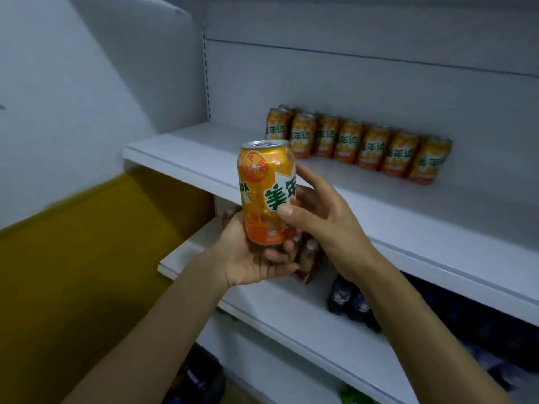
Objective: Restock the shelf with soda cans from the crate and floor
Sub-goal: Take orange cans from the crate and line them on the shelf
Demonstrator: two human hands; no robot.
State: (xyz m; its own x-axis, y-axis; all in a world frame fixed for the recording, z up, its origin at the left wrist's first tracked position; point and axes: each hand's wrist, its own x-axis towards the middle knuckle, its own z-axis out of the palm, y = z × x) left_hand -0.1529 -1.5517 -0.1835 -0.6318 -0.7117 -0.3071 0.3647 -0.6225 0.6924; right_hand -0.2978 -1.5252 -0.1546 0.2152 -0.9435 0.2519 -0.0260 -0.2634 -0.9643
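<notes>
**An orange can before the shelf**

The left hand cups the upright can's base, hiding it; the right hand pinches its side. Rightward, a row of cans lines the shelf; dark goods below are blurred.

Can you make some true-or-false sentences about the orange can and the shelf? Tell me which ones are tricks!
1. Both hands hold the orange soda can. True: the left hand cups its bottom and the right hand grips its side.
2. The held can lies sideways. False: it is upright, with its lid on top.
3. A row of orange cans stands at the back of the upper shelf. True.
4. The held can already stands on the upper shelf. False: it is up in the air, in front of the shelf's edge.
</notes>
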